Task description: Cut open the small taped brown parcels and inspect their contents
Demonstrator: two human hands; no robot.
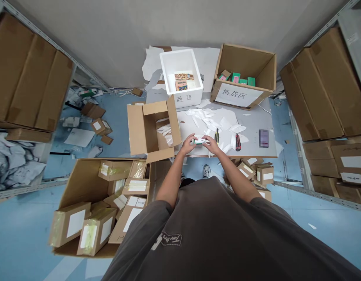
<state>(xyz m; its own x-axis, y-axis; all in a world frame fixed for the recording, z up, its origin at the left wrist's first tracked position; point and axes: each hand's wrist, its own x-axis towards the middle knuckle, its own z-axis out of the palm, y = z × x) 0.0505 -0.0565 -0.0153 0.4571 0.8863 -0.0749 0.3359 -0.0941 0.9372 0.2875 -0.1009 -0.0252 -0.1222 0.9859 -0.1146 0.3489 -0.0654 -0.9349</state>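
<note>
Near the table's front edge, my left hand (188,144) and my right hand (211,144) grip opposite ends of a small white-and-green box (199,140). Fingers of both hands are closed on it and partly cover it. Just right of my right hand lies a black-and-yellow utility knife (217,136). Further right is a red-and-black utility knife (238,142). White paper scraps (202,116) are strewn behind and around my hands. To the left of my left hand stands an open cardboard box (137,128) with white paper or packets inside.
At the back stand a white foam bin (188,100) holding small packs and a cardboard bin (238,95) holding green boxes. A phone-like rectangle (263,138) lies right. A large carton (77,175) of parcels sits lower left. Shelves with cartons (321,86) flank both sides.
</note>
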